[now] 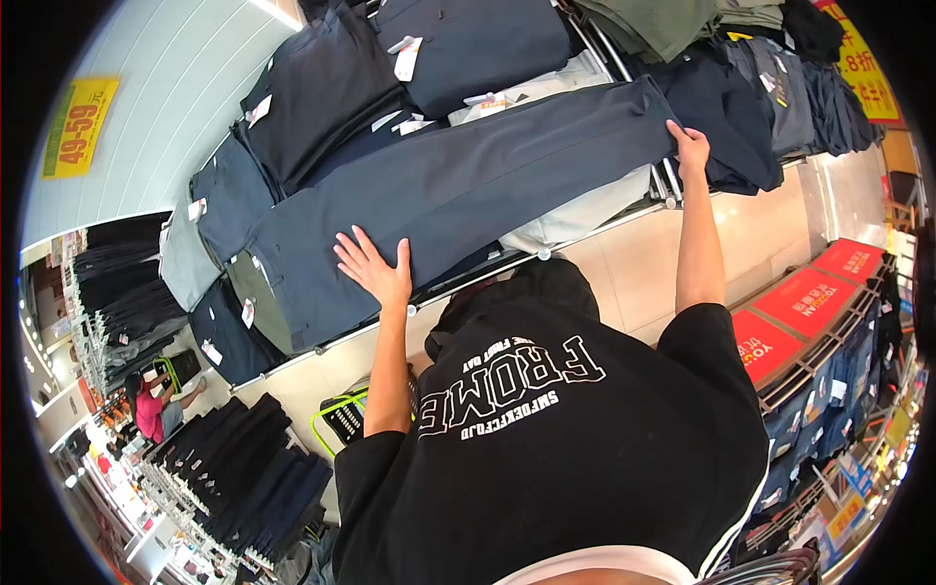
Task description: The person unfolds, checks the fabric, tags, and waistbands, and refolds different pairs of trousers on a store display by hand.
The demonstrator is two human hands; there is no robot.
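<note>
A pair of dark grey trousers (468, 180) lies stretched lengthwise across the display rack, one leg over the other. My left hand (375, 271) rests flat on the trousers toward the waist end, fingers spread. At the hem end, my right hand (690, 146) pinches the edge of the legs between thumb and fingers. Beneath and behind them are more folded garments, among them a black folded pair (327, 97) and a navy folded pair (473, 49) with white tags. Pale cloth (585, 210) shows under the near edge of the trousers.
A metal rack rail (546, 255) runs along the near edge. Red sign boards (799, 302) top a rack of jeans at the right. Dark trousers hang on a rack (234, 478) at lower left. A person in a pink top (149, 409) is farther left. A green-edged basket (341, 419) stands below.
</note>
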